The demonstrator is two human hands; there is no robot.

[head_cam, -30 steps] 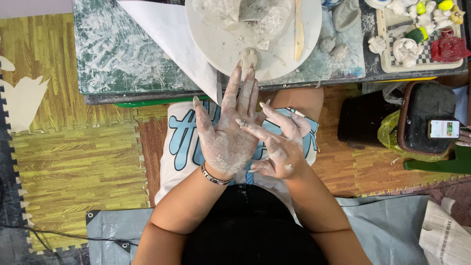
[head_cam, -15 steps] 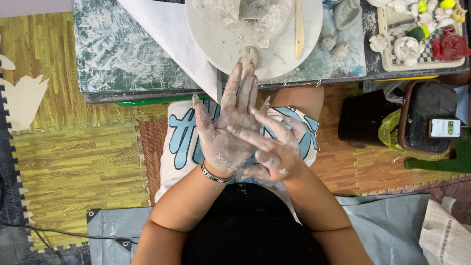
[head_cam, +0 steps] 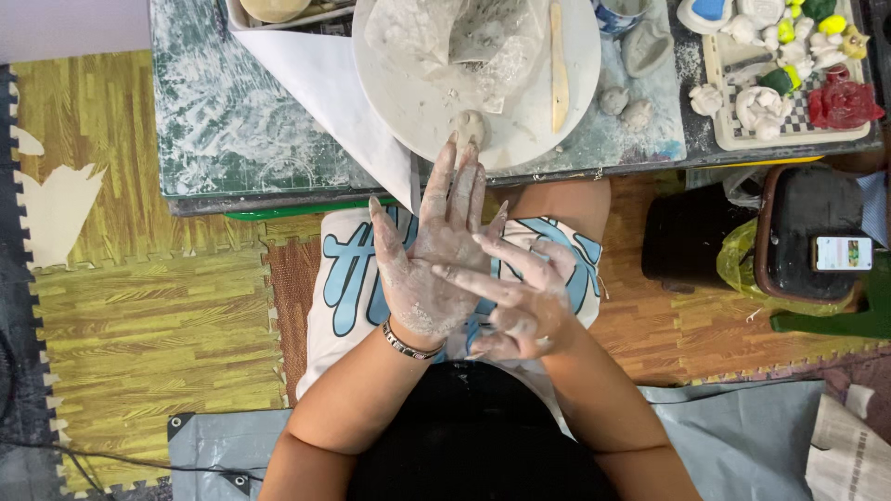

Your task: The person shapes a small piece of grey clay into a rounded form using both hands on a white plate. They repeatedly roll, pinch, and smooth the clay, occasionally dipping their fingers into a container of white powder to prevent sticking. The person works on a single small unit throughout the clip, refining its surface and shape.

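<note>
**A:** Starting at the left, what do you have?

**B:** I see the cutting mat point(head_cam: 232, 121) on the table, smeared with pale clay dust, and a sheet of white paper point(head_cam: 325, 93) lying across its corner. Next along, the left hand point(head_cam: 432, 264) is spread flat and wide, fingers pointing up toward the table edge, coated in drying clay, with a bracelet point(head_cam: 408, 343) at the wrist.

**B:** The right hand point(head_cam: 520, 301) lies across it, fingers extended and touching the left palm. Neither hand holds anything that I can see.

**A:** And the clay itself?

**B:** A small grey clay lump point(head_cam: 468, 125) sits on the near rim of the round white turntable point(head_cam: 418, 102), just beyond the left fingertips but apart from them. I judge it soft, light and easily dented, and tacky rather than slippery, given how it clings to the skin. I'd cup it gently from the sides with fingertips, not pinch it.

**A:** Further right?

**B:** A wooden modelling stick point(head_cam: 558, 65) on the turntable, two more clay balls point(head_cam: 624, 107) on the table, then a tray of small painted figures point(head_cam: 789, 79), which look fragile.
</note>
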